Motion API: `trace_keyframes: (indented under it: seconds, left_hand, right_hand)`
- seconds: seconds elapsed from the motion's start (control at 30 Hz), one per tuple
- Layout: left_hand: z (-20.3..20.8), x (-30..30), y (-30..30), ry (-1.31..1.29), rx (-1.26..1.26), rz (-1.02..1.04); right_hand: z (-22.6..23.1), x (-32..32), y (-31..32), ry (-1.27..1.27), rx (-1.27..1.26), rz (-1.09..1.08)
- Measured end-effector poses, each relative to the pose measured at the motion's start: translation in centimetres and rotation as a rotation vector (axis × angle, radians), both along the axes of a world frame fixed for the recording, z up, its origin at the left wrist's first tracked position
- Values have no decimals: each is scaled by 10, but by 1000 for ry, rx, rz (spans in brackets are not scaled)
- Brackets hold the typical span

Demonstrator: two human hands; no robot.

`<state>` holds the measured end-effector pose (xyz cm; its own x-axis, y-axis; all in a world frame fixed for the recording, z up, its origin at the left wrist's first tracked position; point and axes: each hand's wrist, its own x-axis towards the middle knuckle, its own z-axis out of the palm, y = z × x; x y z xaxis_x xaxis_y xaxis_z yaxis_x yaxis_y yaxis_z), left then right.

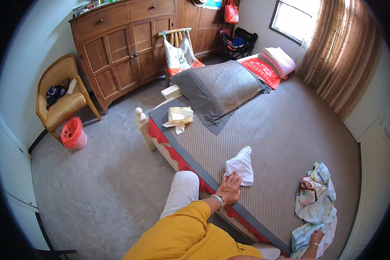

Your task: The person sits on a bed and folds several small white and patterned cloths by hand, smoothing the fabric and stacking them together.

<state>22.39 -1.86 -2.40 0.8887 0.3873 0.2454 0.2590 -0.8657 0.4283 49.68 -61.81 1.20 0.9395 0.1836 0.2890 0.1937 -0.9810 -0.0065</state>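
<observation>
Two hands are at work along the near edge of the bed (pixel 290 130), and the sorting of laundry looks only partly done. One white cloth (pixel 240 166) lies folded into a small neat shape on the striped mattress, and a second folded, pale yellow bundle (pixel 180 116) sits farther up near the grey quilt (pixel 216 89). What appears left is the loose pile of mixed cloths (pixel 317 195) at the lower right, crumpled and unfolded, with checked and pale pieces tangled together.

The left hand (pixel 229 187) rests flat, fingers spread and released, on the mattress edge, its fingertips touching the lower corner of the white cloth; it grips nothing. The right hand (pixel 315 238) is low at the frame's edge, partly hidden under the pile, and seems closed on a blue-checked piece (pixel 302 236) at its bottom, though the grasp cannot be seen clearly.

So the white cloth lies just above the left hand, well apart from the right hand, while the unfolded pile sits directly over the right hand.
</observation>
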Motion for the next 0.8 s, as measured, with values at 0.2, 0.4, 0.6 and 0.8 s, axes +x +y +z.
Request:
trace_keyframes:
  seconds: [0.2,0.4,0.6,0.8]
  left_hand:
    - [6,7,-5,-17,-12,-30]
    - [3,-1,0,14,-14,-5]
    - [4,-2,1,28,-5,0]
    - [13,9,-5,4,-18,-46]
  right_hand:
    - [14,-8,-21,263,-255,-150]
    - [6,-68,59,-85,-600,0]
    - [0,-81,77,247,-155,27]
    - [-17,-65,13,188,-290,-27]
